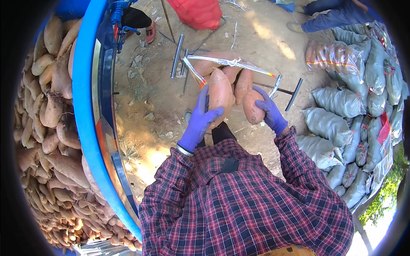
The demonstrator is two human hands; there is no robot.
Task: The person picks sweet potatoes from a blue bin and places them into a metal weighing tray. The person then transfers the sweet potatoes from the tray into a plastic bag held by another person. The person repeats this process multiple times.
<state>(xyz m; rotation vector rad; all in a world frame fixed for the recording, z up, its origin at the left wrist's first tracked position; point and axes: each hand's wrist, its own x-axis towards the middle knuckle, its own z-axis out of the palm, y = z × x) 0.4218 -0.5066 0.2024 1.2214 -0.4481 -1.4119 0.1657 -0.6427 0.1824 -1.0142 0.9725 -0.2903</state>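
Observation:
In my left hand [201, 116], gloved in purple, I grip a large long sweet potato [221, 94] held upright over the near side of an open plastic bag. A smaller rounded sweet potato [253, 107] is in my right hand [270, 110], also gloved, a little to the right. Before me the clear plastic bag [224, 60] hangs open on a metal stand [290, 92] with dark bar ends. Several sweet potatoes [243, 83] lie inside it, partly hidden behind the two I hold.
At my left a blue-rimmed truck bed [80, 73] holds a heap of sweet potatoes [54, 166]. Filled grey bags [333, 124] are piled on the right. A red sack [197, 12] stands ahead. People's legs [336, 17] show at the far right, with another foot [150, 32] near the truck.

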